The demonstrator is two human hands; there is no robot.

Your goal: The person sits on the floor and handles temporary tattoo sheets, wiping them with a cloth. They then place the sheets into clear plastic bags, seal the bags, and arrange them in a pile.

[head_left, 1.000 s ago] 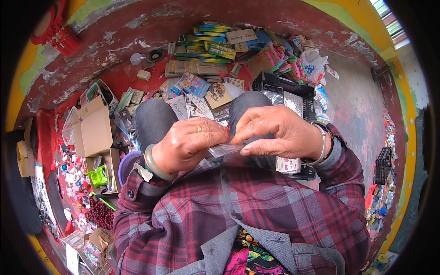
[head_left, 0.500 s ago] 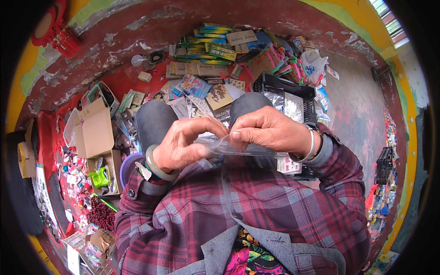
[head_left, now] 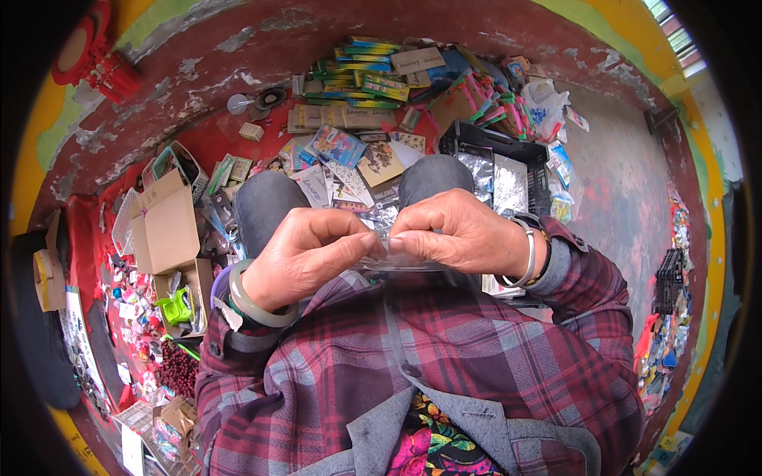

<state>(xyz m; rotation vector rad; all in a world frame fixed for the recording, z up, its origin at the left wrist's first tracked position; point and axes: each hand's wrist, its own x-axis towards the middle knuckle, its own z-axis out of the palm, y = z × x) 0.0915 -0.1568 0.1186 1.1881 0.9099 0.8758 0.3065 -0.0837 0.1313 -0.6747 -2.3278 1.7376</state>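
A clear plastic bag [head_left: 403,262] is stretched between my two hands, low over my lap. My left hand [head_left: 311,252], with a pale bangle at its wrist, pinches one side of its edge between thumb and forefinger. Close beside it, my right hand [head_left: 452,232], wearing a silvery bangle, pinches the same edge. The fingertips of both hands nearly touch. Most of the bag is hidden behind the fingers, and I cannot make out anything inside it. Just beyond my knees lie flat booklets and cards [head_left: 379,166].
A black plastic crate [head_left: 540,186] with silvery packets stands beyond my right knee. Stacked small boxes [head_left: 349,119] line the wall. An open cardboard box [head_left: 168,230] is at my left, near a pile of dark red beads [head_left: 176,369] and small colourful goods.
My hands have come together along the bag's edge. My left hand has turned and closed into a pinch, and the bag no longer stretches out under my right wrist.
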